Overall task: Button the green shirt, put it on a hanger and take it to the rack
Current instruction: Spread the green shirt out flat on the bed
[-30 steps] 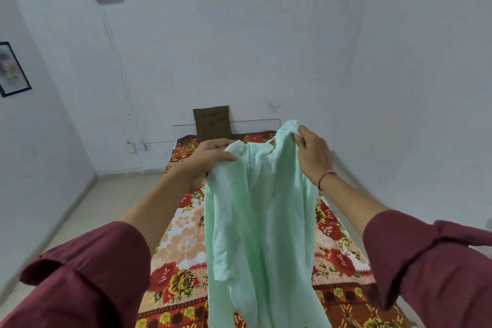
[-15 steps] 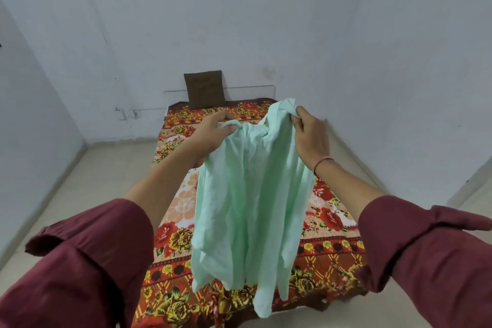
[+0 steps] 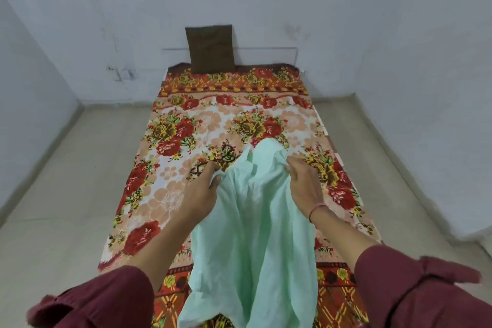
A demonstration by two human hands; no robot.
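**Shirt comes down onto the bed**

Lowered from where it hung in the air a moment ago, the green shirt (image 3: 253, 226) now drapes down the middle of the frame over the flowered bed (image 3: 170, 194), its upper end reaching the centre of the bedspread and its hem trailing off the near edge at the bottom. The view has tipped down with it, so the whole bed and the brown pillow (image 3: 210, 48) at the top centre now show.

Both hands are closed on the cloth near its top: the left hand (image 3: 202, 189) pinches the left edge of the fabric, and the right hand (image 3: 303, 181) grips the bunched right edge beside the collar end. The shirt lies between them, touching both, its front folds gathered and not yet spread flat.

This reads as laying the garment out for buttoning; the placket and buttons cannot be made out among the folds. No hanger or rack is in view, so the later steps are all to come.
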